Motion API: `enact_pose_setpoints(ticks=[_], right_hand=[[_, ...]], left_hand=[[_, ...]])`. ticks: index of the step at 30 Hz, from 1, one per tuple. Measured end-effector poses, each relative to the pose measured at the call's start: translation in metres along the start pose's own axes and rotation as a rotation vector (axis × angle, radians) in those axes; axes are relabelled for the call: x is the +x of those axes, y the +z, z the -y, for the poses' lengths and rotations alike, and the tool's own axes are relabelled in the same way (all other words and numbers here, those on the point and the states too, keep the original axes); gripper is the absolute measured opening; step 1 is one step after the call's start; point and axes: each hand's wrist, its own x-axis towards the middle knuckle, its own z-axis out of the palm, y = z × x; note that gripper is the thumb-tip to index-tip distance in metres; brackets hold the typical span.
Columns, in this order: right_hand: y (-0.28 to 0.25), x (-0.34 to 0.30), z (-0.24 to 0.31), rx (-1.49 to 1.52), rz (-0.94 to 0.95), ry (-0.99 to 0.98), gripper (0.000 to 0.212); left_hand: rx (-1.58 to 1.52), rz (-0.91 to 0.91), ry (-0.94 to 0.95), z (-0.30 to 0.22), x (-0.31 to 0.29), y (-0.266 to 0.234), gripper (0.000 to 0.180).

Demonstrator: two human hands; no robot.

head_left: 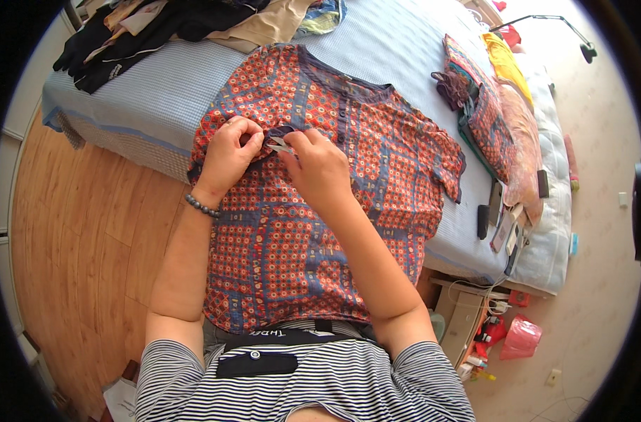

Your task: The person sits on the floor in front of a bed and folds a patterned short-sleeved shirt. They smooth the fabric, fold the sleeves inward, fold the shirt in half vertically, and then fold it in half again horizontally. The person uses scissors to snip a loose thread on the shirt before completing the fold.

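Observation:
A short-sleeved blouse (pixel 327 183) in red and blue print with dark trim lies spread over the bed's edge and reaches my lap. My left hand (pixel 229 153) is closed, thumb and fingers pinching a gathered bit of it around the sleeve on the left. Close beside it, my right hand (pixel 319 167) pinches a small, thin, whitish item (pixel 281 144) against a dark fold of the cloth (pixel 278 131). Whether that item is a tag or a small tool, I cannot tell. The fingertips of both hands are only a little apart.
The bed (pixel 398 42) has a light blue cover. Dark and beige clothes (pixel 187 24) are heaped at its far left. Folded garments (pixel 486 119) lie along the right, near phone-like objects (pixel 503 228). A drawer unit (pixel 454 316) and pink bin (pixel 521 337) stand at right.

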Motion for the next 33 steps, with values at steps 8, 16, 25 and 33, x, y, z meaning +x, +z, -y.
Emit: enact_pose_setpoints(ticks=[8,16,25,33], right_hand=[[0.020,0.010,0.003,-0.216,-0.017,-0.150,0.015],[0.018,0.015,0.008,-0.314,-0.037,-0.218,0.009],[0.024,0.015,0.010,-0.351,-0.014,-0.264,0.009],[-0.035,-0.035,-0.016,0.071,-0.104,0.083,0.019]], left_hand=[[0.048,0.026,0.089,0.007,0.001,-0.002,0.005],[-0.089,-0.020,0.003,-0.001,0.000,0.001,0.004],[-0.005,-0.036,0.073,0.002,-0.001,-0.001,0.006],[-0.033,-0.161,0.161,-0.029,-0.009,0.009,0.005]])
